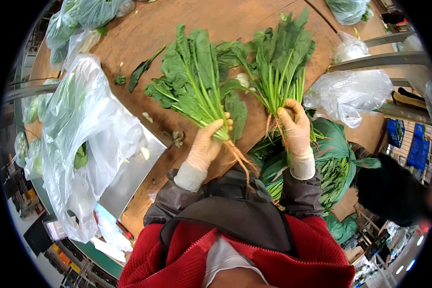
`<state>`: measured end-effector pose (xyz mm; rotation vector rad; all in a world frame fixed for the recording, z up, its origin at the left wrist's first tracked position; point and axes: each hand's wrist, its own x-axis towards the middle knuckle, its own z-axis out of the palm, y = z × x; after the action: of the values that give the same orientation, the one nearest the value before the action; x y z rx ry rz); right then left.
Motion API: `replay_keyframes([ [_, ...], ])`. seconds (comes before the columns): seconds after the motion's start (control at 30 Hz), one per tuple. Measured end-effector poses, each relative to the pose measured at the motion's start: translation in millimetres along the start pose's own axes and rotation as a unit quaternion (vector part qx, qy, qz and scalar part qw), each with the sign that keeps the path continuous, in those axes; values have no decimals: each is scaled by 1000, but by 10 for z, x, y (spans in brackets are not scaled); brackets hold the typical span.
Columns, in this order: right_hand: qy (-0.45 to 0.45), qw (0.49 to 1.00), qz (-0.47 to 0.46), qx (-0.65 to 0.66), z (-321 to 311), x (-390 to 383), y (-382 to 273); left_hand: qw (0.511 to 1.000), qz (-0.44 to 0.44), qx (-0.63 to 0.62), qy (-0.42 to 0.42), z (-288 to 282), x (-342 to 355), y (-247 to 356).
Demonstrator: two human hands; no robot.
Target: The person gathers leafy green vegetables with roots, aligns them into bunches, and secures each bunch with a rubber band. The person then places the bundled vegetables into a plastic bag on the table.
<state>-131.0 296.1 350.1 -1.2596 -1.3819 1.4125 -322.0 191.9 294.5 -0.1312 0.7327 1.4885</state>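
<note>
While the left hand (205, 144) wraps its fingers around the stem bases of one leafy bunch (192, 77), the right hand (296, 129) pinches the lower stems of a second bunch (281, 67) between thumb and fingers, so in the head view both hands are gripping greens. The two bunches are above the wooden table (139, 24) in front of the person, leaves pointing away and a little apart at the stems. Orange-brown roots (237, 158) trail from below the left hand toward the person's apron (230, 221). Whether the right bunch rests partly on the wood cannot be told.

The step in hand looks like gathering and tidying the greens by the handful. A dark loose leaf (139, 76) and small scraps lie on the wood to the left, which fits with trimming. Beside the person's right arm, a green bag (333, 139) holds more greens, so much of the supply appears unhandled.

The next move probably calls for bringing the root ends level and joining the handfuls, with a grip firm enough to keep stems together yet light enough not to bruise them. Tangled leaves between the bunches could snag or tear if pulled apart quickly.
</note>
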Motion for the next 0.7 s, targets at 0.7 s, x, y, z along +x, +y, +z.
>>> replay_keyframes([
  [0.7, -73, 962, 142, 220, 691, -966, -61, 970, -120, -209, -25, -269, -152, -157],
])
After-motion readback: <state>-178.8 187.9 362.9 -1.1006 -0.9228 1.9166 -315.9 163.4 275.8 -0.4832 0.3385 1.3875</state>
